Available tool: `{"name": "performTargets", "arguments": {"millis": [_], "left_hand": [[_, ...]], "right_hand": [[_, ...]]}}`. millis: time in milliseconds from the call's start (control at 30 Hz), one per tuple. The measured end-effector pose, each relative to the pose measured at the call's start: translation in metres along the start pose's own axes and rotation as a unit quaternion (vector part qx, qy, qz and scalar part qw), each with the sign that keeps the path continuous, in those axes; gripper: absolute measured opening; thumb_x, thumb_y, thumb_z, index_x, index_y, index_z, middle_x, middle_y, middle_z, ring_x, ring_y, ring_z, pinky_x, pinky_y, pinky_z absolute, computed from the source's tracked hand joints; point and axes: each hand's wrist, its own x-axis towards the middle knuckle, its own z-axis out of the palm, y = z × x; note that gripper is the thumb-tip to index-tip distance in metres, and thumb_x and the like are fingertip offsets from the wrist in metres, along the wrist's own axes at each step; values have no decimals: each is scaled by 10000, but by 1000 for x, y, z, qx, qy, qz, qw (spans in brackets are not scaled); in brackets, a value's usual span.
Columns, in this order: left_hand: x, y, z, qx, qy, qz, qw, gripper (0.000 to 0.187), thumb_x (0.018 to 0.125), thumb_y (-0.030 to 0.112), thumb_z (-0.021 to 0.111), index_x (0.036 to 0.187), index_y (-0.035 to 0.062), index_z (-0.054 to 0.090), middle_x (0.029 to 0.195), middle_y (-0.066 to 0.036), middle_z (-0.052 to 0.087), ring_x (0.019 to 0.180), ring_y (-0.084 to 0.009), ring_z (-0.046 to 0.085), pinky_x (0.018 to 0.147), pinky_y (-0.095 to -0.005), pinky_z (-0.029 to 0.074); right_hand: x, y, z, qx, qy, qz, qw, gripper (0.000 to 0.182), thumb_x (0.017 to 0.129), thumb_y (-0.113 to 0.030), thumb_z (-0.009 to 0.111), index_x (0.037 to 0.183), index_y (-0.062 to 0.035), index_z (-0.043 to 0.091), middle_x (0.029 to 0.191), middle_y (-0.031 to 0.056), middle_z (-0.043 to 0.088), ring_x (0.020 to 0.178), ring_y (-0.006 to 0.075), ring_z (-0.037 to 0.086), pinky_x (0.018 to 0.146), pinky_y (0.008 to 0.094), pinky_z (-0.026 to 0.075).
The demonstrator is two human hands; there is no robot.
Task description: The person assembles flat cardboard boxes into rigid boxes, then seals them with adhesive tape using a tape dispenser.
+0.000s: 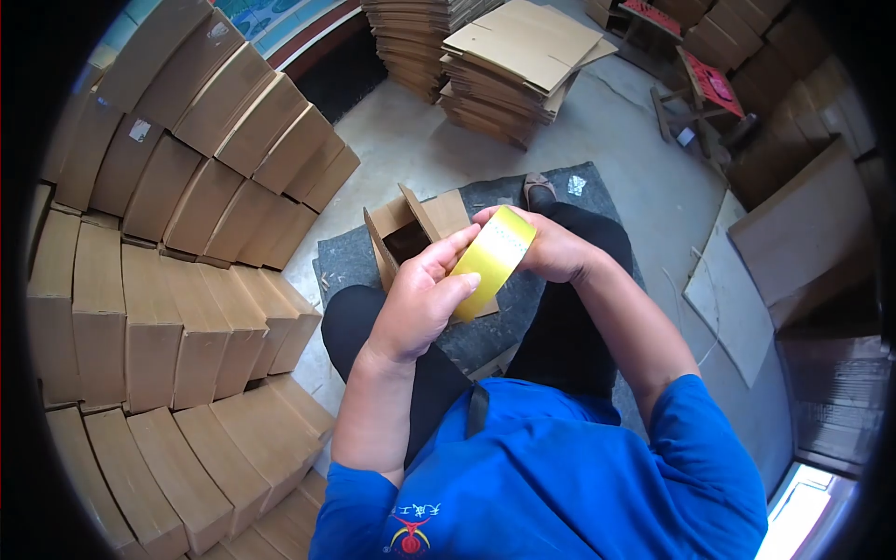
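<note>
Between my two hands is a roll of yellow packing tape (pixel 495 259), tilted, above my lap. My left hand (pixel 422 303) grips its near left side, the thumb lying across the tape's face. On the far right side, my right hand (pixel 541 245) closes on the roll, with its fingers partly hidden behind it. Just beyond my left hand, a small cardboard box (pixel 411 229) stands on a dark mat (pixel 583 201) with its top flaps up. My left hand covers part of that box.
Stacked cardboard boxes (pixel 154 289) form a wall at the left. Flat cardboard sheets (pixel 523 42) are piled at the back. A low stool with a red seat (pixel 711 84) stands at the back right. More cardboard (pixel 803 224) and a pale flat board (pixel 733 289) lie along the right.
</note>
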Motion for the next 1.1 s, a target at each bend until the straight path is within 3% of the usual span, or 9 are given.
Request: {"name": "performTargets", "arguments": {"millis": [133, 467, 1100], "left_hand": [[-3, -3, 1, -21, 5, 9, 1000, 576, 907, 33, 568, 1453, -87, 431, 1305, -164, 628, 1184, -172, 612, 1031, -297, 455], [2, -4, 2, -19, 47, -5, 999, 469, 906, 18, 598, 1357, -73, 505, 1218, -135, 660, 1089, -144, 644, 958, -274, 495], [9, -33, -5, 41, 85, -38, 995, 480, 900, 96, 662, 1336, -54, 527, 1129, -113, 674, 1011, -123, 647, 901, -260, 512]], "right_hand": [[3, 4, 0, -11, -21, -20, 1000, 612, 836, -83, 797, 1371, -52, 504, 1246, 62, 624, 1159, 157, 596, 998, 321, 488], [10, 10, 2, -17, -21, 3, 1000, 605, 825, -46, 781, 1364, -51, 507, 1256, 62, 624, 1168, 156, 594, 988, 329, 497], [3, 18, 8, -234, 73, -103, 964, 531, 837, -37, 767, 1311, -63, 528, 1221, 82, 614, 1159, 183, 588, 987, 325, 481]]}}
